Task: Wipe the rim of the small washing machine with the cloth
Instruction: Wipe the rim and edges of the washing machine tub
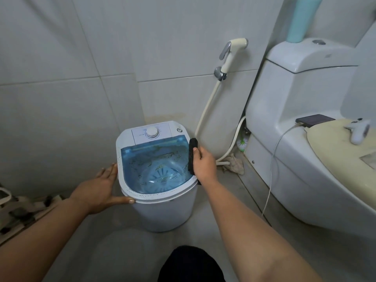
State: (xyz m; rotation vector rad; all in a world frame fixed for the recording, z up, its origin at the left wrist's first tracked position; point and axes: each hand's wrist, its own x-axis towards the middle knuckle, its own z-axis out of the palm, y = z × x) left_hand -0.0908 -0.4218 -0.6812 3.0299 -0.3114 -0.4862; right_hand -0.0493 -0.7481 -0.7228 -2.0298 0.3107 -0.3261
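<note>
A small white washing machine (162, 212) stands on the bathroom floor in the middle of the view. It has a blue see-through tub and a white dial at the back. Dark specks dot its white rim (130, 193) along the left and front. My right hand (204, 163) holds a folded black cloth (192, 153) pressed along the right side of the rim. My left hand (103, 189) lies flat against the machine's left side, fingers spread, thumb under the front rim.
A white toilet (305, 139) stands close on the right, with a phone (314, 120) and its cable on it. A bidet sprayer (232, 53) and hose hang on the tiled wall behind. A crumpled rag (234, 163) lies on the floor by the hose.
</note>
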